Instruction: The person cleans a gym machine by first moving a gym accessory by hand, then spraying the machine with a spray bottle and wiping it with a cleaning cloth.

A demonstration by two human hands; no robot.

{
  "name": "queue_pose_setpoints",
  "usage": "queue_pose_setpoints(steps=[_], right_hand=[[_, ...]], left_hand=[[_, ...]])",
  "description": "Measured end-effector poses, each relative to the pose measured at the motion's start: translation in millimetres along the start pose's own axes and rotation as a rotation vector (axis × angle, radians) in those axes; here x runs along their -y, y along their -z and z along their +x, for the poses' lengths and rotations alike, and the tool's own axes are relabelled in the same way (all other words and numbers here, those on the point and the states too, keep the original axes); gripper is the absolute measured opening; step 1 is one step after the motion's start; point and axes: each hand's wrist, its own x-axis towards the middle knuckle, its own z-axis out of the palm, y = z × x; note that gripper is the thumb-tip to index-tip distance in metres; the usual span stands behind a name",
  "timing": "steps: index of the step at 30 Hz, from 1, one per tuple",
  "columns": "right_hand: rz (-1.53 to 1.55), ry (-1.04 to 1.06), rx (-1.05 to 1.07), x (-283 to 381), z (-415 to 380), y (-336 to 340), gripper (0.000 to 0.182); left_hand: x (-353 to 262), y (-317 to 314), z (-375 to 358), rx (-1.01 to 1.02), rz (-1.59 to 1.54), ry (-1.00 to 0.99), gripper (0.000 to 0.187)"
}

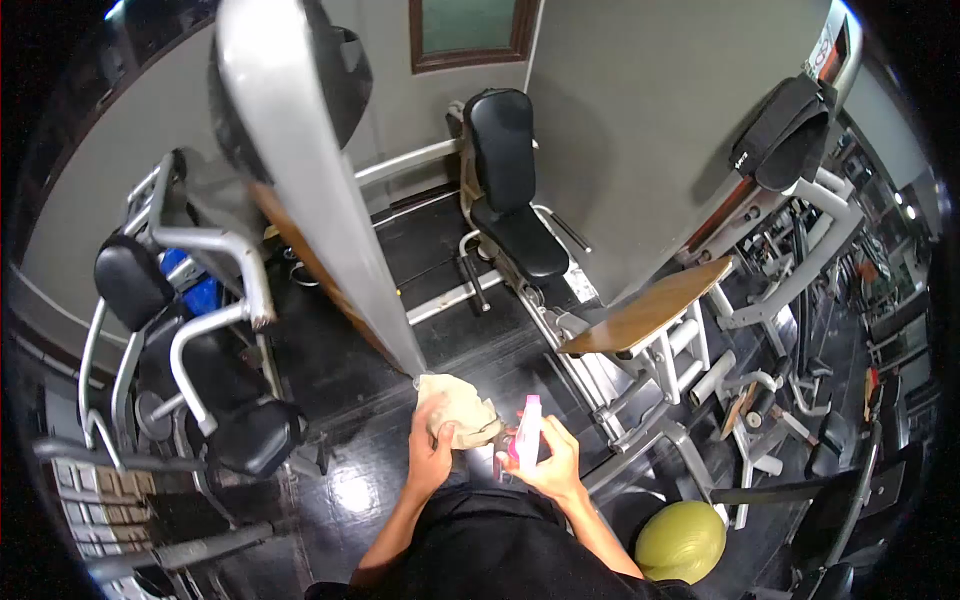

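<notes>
My left hand (430, 455) grips a beige cloth (460, 408) and presses it against the lower end of a grey metal machine column (315, 190) that rises up and to the left. Just to the right, my right hand (550, 462) holds a small spray bottle (527, 432) with a pink and white body, upright, close to the cloth. Both forearms reach up from my dark shirt at the bottom of the view.
A gym floor of dark mats. A black padded seat machine (510, 190) stands ahead, a wooden bench board (650, 308) to the right, padded rollers and weight plates (180, 400) to the left. A yellow-green ball (680, 542) lies at lower right.
</notes>
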Motion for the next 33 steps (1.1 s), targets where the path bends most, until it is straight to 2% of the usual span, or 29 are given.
queue_pose_setpoints(steps=[1, 2, 4, 5, 7, 10, 12, 13, 15, 16, 18, 19, 21, 22, 26, 31, 33], right_hand=[[-0.040, 0.003, -0.021, -4.8, 11.8, -0.3, 0.054], [-0.067, 0.003, -0.033, -3.3, 24.9, 0.6, 0.053], [-0.009, -0.048, -0.127, -11.0, 46.7, -7.0, 0.054], [0.054, -0.086, -0.210, -17.9, 56.9, -12.5, 0.055], [0.218, -0.194, -0.301, -28.5, 78.3, -19.3, 0.057], [0.345, -0.256, -0.419, -40.4, 106.5, -23.8, 0.056], [0.058, -0.153, -0.365, -48.5, 120.2, -17.3, 0.057], [0.057, -0.166, -0.378, -48.5, 126.7, -14.3, 0.057], [-0.081, -0.163, -0.229, -46.4, 139.0, -9.1, 0.058], [-0.129, -0.107, -0.248, -48.7, 144.9, -8.6, 0.058], [-0.135, -0.128, -0.270, -57.1, 149.9, -7.5, 0.057], [-0.136, -0.141, -0.283, -61.1, 152.1, -8.4, 0.057], [-0.078, -0.189, -0.332, -66.9, 157.0, -10.4, 0.057], [-0.070, -0.196, -0.346, -69.3, 159.3, -9.5, 0.057], [-0.112, -0.211, -0.359, -79.9, 174.0, -4.4, 0.057], [0.027, -0.283, -0.425, -105.9, 198.7, 3.7, 0.057], [0.063, -0.295, -0.434, -114.0, 213.5, 11.9, 0.057]], left_hand=[[-8.6, -10.0, 19.0, -0.121, -0.081, -0.036, 0.038], [-5.7, -10.6, 33.7, -0.102, -0.083, -0.030, 0.038], [4.0, -5.1, 62.7, 0.107, -0.365, 0.195, 0.049], [11.9, -0.1, 77.4, 0.118, -0.362, 0.204, 0.049], [31.1, 10.5, 103.4, 0.361, -0.152, 0.241, 0.047], [45.7, 13.3, 135.6, 0.372, -0.068, 0.266, 0.035], [44.1, 8.2, 156.9, 0.361, 0.104, 0.201, 0.023], [38.6, 7.9, 166.5, 0.379, 0.108, 0.207, 0.023], [26.1, 7.4, 185.3, 0.500, 0.388, 0.246, 0.024], [27.0, 3.8, 194.4, 0.516, 0.390, 0.250, 0.024], [30.0, -5.1, 211.0, 0.462, 0.408, -0.265, 0.029], [37.3, -6.1, 215.3, 0.475, 0.408, -0.263, 0.029], [53.8, -9.2, 224.3, 0.585, 0.181, 0.079, 0.033], [56.2, -11.1, 229.4, 0.627, 0.216, 0.120, 0.037], [59.8, -31.1, 255.1, 0.700, 0.266, 0.046, 0.035], [56.7, -58.6, 288.9, 0.790, 0.481, -0.212, 0.035], [64.4, -68.9, 300.1, 0.819, 0.427, -0.137, 0.036]])
